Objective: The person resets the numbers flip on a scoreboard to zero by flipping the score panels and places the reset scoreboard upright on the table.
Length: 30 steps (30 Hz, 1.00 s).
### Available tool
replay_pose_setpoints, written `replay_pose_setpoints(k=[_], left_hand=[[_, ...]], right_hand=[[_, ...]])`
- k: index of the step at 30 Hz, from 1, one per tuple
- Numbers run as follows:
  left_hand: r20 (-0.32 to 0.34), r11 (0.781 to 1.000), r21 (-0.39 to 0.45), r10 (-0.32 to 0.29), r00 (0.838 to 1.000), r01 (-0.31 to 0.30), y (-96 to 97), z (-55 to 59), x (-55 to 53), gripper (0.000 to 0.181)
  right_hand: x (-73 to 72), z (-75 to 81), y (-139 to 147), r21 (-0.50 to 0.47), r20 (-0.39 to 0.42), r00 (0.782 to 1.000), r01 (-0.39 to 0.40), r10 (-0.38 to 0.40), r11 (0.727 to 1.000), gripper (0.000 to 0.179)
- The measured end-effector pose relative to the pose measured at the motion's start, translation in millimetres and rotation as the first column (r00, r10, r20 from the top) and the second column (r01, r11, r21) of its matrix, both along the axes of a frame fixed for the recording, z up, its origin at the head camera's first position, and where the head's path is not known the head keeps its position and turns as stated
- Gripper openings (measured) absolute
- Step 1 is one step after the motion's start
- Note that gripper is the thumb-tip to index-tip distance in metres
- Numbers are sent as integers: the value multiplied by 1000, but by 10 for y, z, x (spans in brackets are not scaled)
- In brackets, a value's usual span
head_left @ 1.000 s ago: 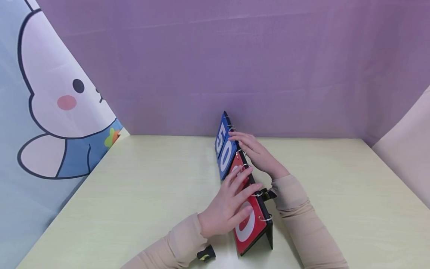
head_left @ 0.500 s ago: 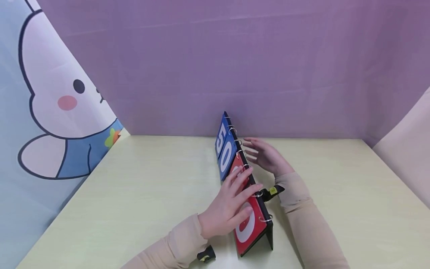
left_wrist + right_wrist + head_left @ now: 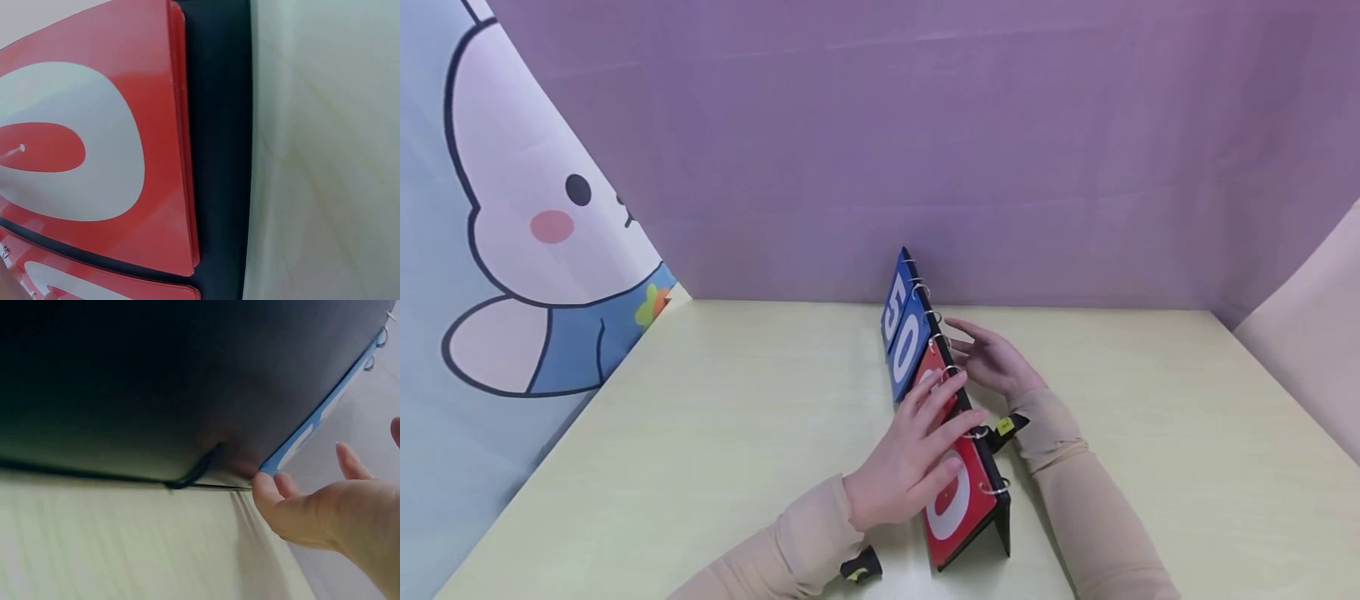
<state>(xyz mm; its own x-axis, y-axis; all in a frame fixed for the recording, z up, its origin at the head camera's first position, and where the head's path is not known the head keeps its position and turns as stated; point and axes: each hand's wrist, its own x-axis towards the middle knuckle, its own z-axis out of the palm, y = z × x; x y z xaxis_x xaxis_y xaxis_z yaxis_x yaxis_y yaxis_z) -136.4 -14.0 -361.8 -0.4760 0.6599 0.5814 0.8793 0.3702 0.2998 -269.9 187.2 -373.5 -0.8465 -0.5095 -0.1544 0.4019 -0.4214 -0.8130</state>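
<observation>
Scoreboard (image 3: 929, 354) stood tent-like on table (image 3: 760, 400), long axis running near to far, far end slightly leftward, blue cards (image 3: 904, 330) far, red cards (image 3: 973, 492) near. Left hand (image 3: 908, 468) nearer: fingers spread, uncurled, over red cards on left face. Right hand (image 3: 997, 364) just beyond opposite side, scoreboard to its left; fingers loosely extended, gripping nothing; contact with black back panel (image 3: 156, 394) unclear.

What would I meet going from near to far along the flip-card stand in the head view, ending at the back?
Nearest red 0 card → second red card, partly covered by the left hand → blue 0 card → blue 5 card → purple backdrop.
</observation>
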Motion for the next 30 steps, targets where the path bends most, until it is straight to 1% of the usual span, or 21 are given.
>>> replay_pose_setpoints(k=[4, 7, 10, 12, 14, 16, 17, 21, 23, 24, 26, 27, 28, 29, 30], left_hand=[[1, 1000, 1, 4, 1000, -4, 1, -11, 4, 50], [-17, 1000, -1, 4, 1000, -4, 8, -21, -2, 50], [-38, 1000, 0, 1, 999, -1, 14, -20, -8, 51], [-47, 1000, 0, 2, 999, -2, 13, -14, -10, 52], [-49, 1000, -2, 5, 999, -5, 9, -8, -8, 52], [-46, 1000, -6, 9, 999, -9, 5, -5, -5, 52], [-40, 1000, -8, 10, 999, -11, 2, -5, -2, 52], [-28, 1000, -11, 12, 1000, -13, -1, -12, -1, 52], [-15, 1000, -14, 13, 1000, -13, 0, -11, 1, 52], [-7, 1000, -18, 14, 1000, -14, 1, -10, 2, 53], [11, 999, -28, 19, 1000, -19, 3, -4, 5, 54], [22, 999, -31, 21, 1000, -20, 2, 0, 9, 54], [32, 999, -34, 22, 999, -21, 3, 4, 12, 55], [42, 999, -38, 23, 999, -21, 3, 8, 13, 55], [47, 999, -40, 23, 999, -21, 4, 12, 15, 55]], right_hand=[[-44, -40, -13, -19, 15, 1000, 12, -12, 1000, 29], [-78, -68, -3, -30, 30, 999, 25, -24, 999, 36], [-107, -89, 12, -48, 70, 995, 70, -66, 996, 40], [-127, -95, 16, -104, 139, 983, 137, -123, 985, 36], [-140, -98, 16, -163, 211, 962, 210, -174, 964, 29], [-144, -98, 14, -182, 251, 945, 257, -208, 949, 24], [-142, -98, 11, -167, 245, 946, 256, -211, 952, 22], [-127, -113, -3, -54, 128, 981, 151, -143, 987, 24], [-126, -124, -8, -33, 95, 988, 125, -122, 992, 25], [-128, -132, -6, -40, 99, 987, 128, -124, 991, 25], [-143, -146, 1, -101, 169, 975, 166, -148, 981, 23], [-151, -152, 9, -143, 226, 960, 203, -167, 969, 23], [-164, -159, 21, -193, 285, 941, 242, -181, 951, 24], [-179, -164, 38, -257, 353, 917, 285, -185, 924, 25], [-193, -168, 54, -318, 422, 887, 337, -186, 886, 27]])
